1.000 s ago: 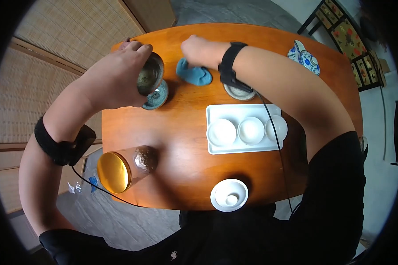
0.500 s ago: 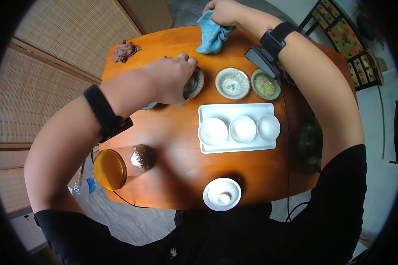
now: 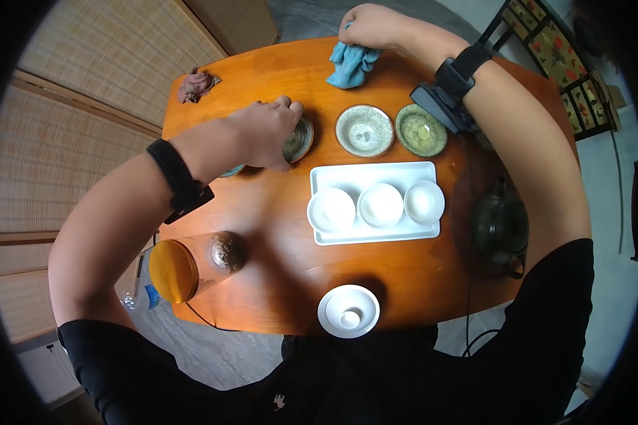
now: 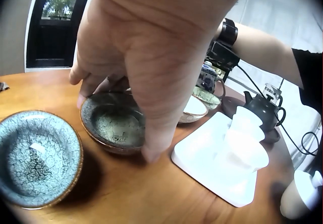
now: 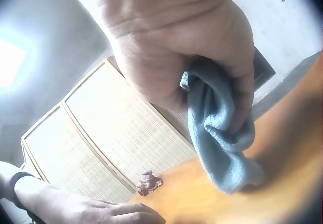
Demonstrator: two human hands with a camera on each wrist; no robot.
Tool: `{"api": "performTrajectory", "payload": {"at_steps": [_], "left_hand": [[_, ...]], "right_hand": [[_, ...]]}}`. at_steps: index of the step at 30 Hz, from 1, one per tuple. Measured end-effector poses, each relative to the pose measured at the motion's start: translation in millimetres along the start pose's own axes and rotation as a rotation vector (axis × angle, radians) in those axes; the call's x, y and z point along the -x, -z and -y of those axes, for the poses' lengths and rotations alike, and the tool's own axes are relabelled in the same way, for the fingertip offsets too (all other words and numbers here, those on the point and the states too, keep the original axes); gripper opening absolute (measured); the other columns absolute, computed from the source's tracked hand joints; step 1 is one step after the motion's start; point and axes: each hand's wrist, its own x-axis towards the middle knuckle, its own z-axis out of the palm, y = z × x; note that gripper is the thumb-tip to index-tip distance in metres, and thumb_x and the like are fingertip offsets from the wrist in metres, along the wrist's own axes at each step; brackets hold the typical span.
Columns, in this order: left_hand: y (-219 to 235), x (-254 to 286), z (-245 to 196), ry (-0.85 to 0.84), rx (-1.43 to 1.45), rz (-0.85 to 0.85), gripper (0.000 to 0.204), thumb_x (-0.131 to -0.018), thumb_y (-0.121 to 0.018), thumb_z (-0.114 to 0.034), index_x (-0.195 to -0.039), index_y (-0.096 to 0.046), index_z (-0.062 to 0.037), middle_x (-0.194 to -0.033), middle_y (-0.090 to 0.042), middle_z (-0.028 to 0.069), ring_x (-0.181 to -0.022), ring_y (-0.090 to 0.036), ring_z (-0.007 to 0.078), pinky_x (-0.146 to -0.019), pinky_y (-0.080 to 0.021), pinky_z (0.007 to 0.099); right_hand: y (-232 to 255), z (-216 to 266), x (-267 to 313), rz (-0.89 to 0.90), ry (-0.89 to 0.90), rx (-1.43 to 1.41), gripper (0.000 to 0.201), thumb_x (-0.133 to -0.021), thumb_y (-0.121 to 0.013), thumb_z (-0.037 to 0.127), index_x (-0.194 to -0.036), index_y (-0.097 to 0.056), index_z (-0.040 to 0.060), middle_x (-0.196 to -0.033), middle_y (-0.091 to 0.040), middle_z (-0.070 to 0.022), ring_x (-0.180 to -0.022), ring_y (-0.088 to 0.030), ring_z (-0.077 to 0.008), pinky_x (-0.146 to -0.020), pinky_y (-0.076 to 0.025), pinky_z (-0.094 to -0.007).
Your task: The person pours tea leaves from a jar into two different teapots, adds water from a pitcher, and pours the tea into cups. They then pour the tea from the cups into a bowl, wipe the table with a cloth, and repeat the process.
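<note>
My left hand (image 3: 262, 131) grips a dark glazed bowl (image 4: 113, 123) by its rim, thumb on one side and fingers on the other. In the left wrist view the bowl sits upright, close over the tabletop. Beside it stands a pale blue crackle-glazed bowl (image 4: 40, 158), mostly hidden under the left wrist in the head view. At the far edge of the table my right hand (image 3: 375, 27) holds a crumpled blue cloth (image 5: 217, 133), which hangs down from the fingers. A whitish speckled bowl (image 3: 365, 131) and a green one (image 3: 421, 130) stand right of the dark bowl.
A white tray (image 3: 372, 170) carries three white cups (image 3: 381, 205). Nearer are a white lidded bowl (image 3: 348, 312) and a clear jar with a gold lid (image 3: 171, 273). A dark teapot (image 3: 501, 219) stands right; a purplish crumpled cloth (image 3: 198, 86) lies far left.
My left hand brought the dark bowl rightward from above the blue bowl and lowered it beside that bowl. My right hand lifted the blue cloth and carried it toward the far edge.
</note>
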Motion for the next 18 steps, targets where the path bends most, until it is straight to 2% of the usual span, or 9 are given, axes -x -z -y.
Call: {"api": "performTrajectory", "payload": {"at_steps": [1,4,8,10,11,13,14,16,18], "left_hand": [[-0.1,-1.0,-0.8,-0.004,0.006,0.001,0.080,-0.066,-0.090,-0.030,-0.126,-0.050,0.0044,-0.119,-0.059,0.0228,-0.112,-0.063,0.0409,-0.098,-0.052,0.0440],[1.2,-1.2,0.0,0.002,0.041,0.013,0.084,-0.066,-0.090,-0.030,-0.131,-0.048,0.0055,-0.121,-0.059,0.0232,-0.114,-0.062,0.0414,-0.099,-0.052,0.0443],[6.5,0.3,0.0,0.055,0.090,0.082,0.094,-0.069,-0.088,-0.029,-0.142,-0.041,0.0064,-0.131,-0.056,0.0244,-0.122,-0.058,0.0417,-0.104,-0.048,0.0455],[7.7,1.9,-0.1,0.028,0.034,0.000,0.098,-0.070,-0.087,-0.027,-0.147,-0.037,0.0055,-0.139,-0.052,0.0248,-0.128,-0.055,0.0417,-0.109,-0.045,0.0459],[9.4,1.5,-1.7,0.013,0.008,-0.041,0.100,-0.070,-0.086,-0.026,-0.150,-0.035,0.0050,-0.143,-0.050,0.0250,-0.131,-0.053,0.0417,-0.111,-0.043,0.0461],[27.5,-8.8,-11.0,-0.008,0.003,-0.042,0.102,-0.070,-0.086,-0.025,-0.152,-0.033,0.0041,-0.149,-0.046,0.0248,-0.135,-0.049,0.0414,-0.115,-0.039,0.0453],[39.3,-12.0,-19.8,-0.015,0.002,-0.044,0.103,-0.070,-0.085,-0.025,-0.154,-0.032,0.0037,-0.152,-0.043,0.0247,-0.138,-0.047,0.0413,-0.117,-0.037,0.0449],[48.4,-18.2,-35.5,-0.098,0.015,-0.055,0.104,-0.070,-0.083,-0.018,-0.156,-0.028,0.0032,-0.157,-0.038,0.0239,-0.141,-0.043,0.0402,-0.119,-0.035,0.0461],[44.9,-27.8,-46.7,-0.181,-0.052,-0.052,0.103,-0.072,-0.082,-0.014,-0.157,-0.027,0.0030,-0.158,-0.037,0.0235,-0.143,-0.042,0.0392,-0.120,-0.034,0.0478]], "right_hand": [[7.2,8.8,14.4,0.040,-0.173,-0.344,0.025,-0.076,-0.069,0.012,-0.097,-0.076,0.0000,-0.089,-0.073,-0.0144,-0.084,-0.071,-0.0252,-0.075,-0.057,-0.0369],[15.9,10.9,36.3,0.059,-0.139,-0.472,0.031,-0.069,-0.073,0.011,-0.096,-0.074,-0.0032,-0.088,-0.073,-0.0138,-0.081,-0.069,-0.0254,-0.071,-0.055,-0.0360],[18.4,1.0,36.6,0.109,-0.091,-0.358,0.032,-0.066,-0.077,0.008,-0.096,-0.074,-0.0029,-0.090,-0.074,-0.0131,-0.082,-0.070,-0.0237,-0.072,-0.056,-0.0362],[10.9,-9.8,29.0,0.090,-0.081,-0.305,0.032,-0.067,-0.078,0.008,-0.096,-0.074,-0.0029,-0.090,-0.074,-0.0127,-0.079,-0.070,-0.0231,-0.071,-0.056,-0.0354],[6.8,-15.9,24.8,0.101,-0.104,-0.370,0.030,-0.069,-0.078,0.008,-0.096,-0.074,-0.0029,-0.090,-0.074,-0.0124,-0.077,-0.070,-0.0232,-0.069,-0.056,-0.0355],[-0.4,-25.1,15.6,0.128,-0.141,-0.496,0.026,-0.072,-0.077,0.007,-0.096,-0.073,-0.0029,-0.091,-0.074,-0.0120,-0.074,-0.071,-0.0234,-0.067,-0.057,-0.0357],[-2.2,-27.3,12.4,0.120,-0.116,-0.417,0.024,-0.075,-0.076,0.007,-0.096,-0.073,-0.0030,-0.090,-0.074,-0.0117,-0.073,-0.071,-0.0236,-0.065,-0.059,-0.0360],[0.9,-28.5,10.0,0.097,-0.064,-0.257,0.022,-0.080,-0.075,0.007,-0.098,-0.071,-0.0033,-0.090,-0.074,-0.0110,-0.071,-0.072,-0.0241,-0.062,-0.061,-0.0366],[2.2,-27.0,18.5,0.107,-0.185,-0.407,0.022,-0.082,-0.074,0.008,-0.101,-0.071,-0.0025,-0.090,-0.073,-0.0110,-0.073,-0.072,-0.0243,-0.060,-0.063,-0.0382]]}}
